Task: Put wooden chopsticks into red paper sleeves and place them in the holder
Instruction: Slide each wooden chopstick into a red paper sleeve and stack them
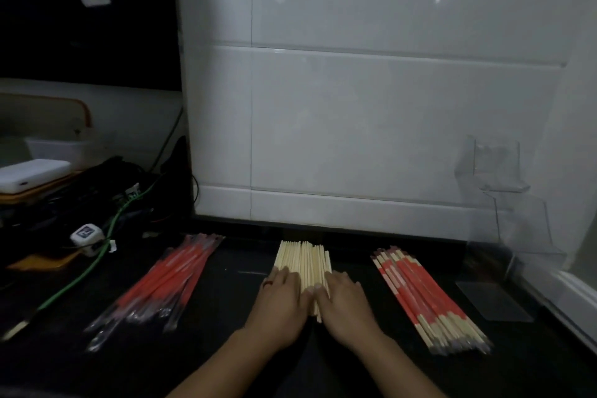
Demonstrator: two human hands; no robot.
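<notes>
Both hands on the bare chopsticks, mid-worktop

Left hand [281, 296] and right hand [343, 296] rest flat, fingers straight, on the chopsticks [303, 263]; sticks run near edge to far; sleeves [168, 281] lie left, nearer the left hand.

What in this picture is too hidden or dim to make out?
- Head view: the near ends of the bare chopsticks lie under the left hand and right hand.
- The clear holder at the wall is see-through; its shape is hard to trace.
- The cluttered corner with the green cable is too dark to sort out.
</notes>
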